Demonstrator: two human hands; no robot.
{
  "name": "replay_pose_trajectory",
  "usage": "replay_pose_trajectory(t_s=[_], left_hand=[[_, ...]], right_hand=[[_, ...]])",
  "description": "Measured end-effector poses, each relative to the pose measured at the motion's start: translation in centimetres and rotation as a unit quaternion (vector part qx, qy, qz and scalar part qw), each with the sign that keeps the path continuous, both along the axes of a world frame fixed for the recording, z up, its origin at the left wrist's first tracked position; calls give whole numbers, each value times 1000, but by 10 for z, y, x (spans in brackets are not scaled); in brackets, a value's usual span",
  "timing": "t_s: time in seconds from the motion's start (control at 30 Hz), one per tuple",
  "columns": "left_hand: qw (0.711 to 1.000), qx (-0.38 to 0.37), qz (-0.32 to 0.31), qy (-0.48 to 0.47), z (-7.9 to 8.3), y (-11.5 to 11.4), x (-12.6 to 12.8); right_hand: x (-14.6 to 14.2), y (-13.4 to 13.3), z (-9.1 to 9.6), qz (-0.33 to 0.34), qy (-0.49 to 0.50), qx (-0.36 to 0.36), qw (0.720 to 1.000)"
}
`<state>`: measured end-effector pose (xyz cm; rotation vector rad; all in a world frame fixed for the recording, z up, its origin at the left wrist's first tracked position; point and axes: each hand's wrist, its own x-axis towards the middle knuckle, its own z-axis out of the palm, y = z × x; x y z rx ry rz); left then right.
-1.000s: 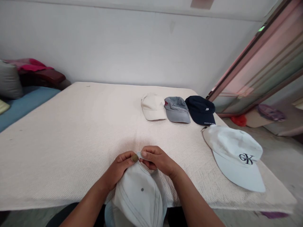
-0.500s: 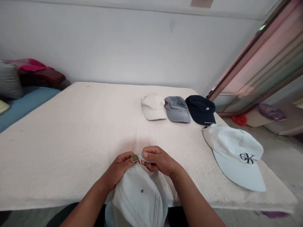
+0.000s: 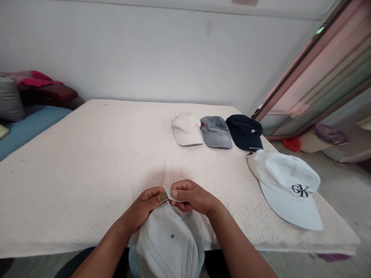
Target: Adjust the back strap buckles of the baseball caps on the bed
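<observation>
A pale grey baseball cap [image 3: 168, 243] is at the table's front edge, its back strap toward the table and its crown facing me. My left hand [image 3: 146, 206] pinches the cap beside a brass-coloured buckle [image 3: 163, 197] on the strap. Between the thumb and fingers of my right hand [image 3: 191, 197] is the free part of the cap strap [image 3: 176, 197], right beside the buckle. The strap end reaches the buckle; whether it is inside cannot be made out. Part of the cap runs below the picture's bottom edge.
On the cloth-covered table [image 3: 87, 173] lie a cream cap [image 3: 187, 129], a grey cap [image 3: 216, 132] and a navy cap [image 3: 245, 132] in a row. Nearer, at the right, is a white cap [image 3: 290, 185] with black letters. A wall [image 3: 130, 54] stands behind the table.
My right hand has shifted slightly left, bringing the strap closer to the buckle. The view has moved a little; the other caps lie as before.
</observation>
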<state>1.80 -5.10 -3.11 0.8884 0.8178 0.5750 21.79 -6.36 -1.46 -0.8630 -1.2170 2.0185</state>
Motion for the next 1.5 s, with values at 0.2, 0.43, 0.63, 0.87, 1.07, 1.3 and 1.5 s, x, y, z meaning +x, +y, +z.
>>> replay_pose_trajectory(t_s=[0.2,0.43,0.63,0.87,1.07,1.3,1.5], left_hand=[[1000,-3,-25,-14,4,0,0],[998,-8,-55,-6,4,1,-1],[998,14,-66,16,4,1,-2],[997,-7,-68,20,1,2,-2],[998,-15,-63,13,4,2,-1],[997,-7,-69,25,3,1,-2],[996,5,-85,13,-1,1,-4]], right_hand=[[3,0,4,5,-31,28,999],[6,0,4,37,-24,27,999],[8,1,4,62,-29,22,997],[7,1,4,43,-21,12,999],[5,1,0,0,-14,12,1000],[4,1,-2,-8,-23,1,1000],[4,1,-1,-14,-54,0,998]])
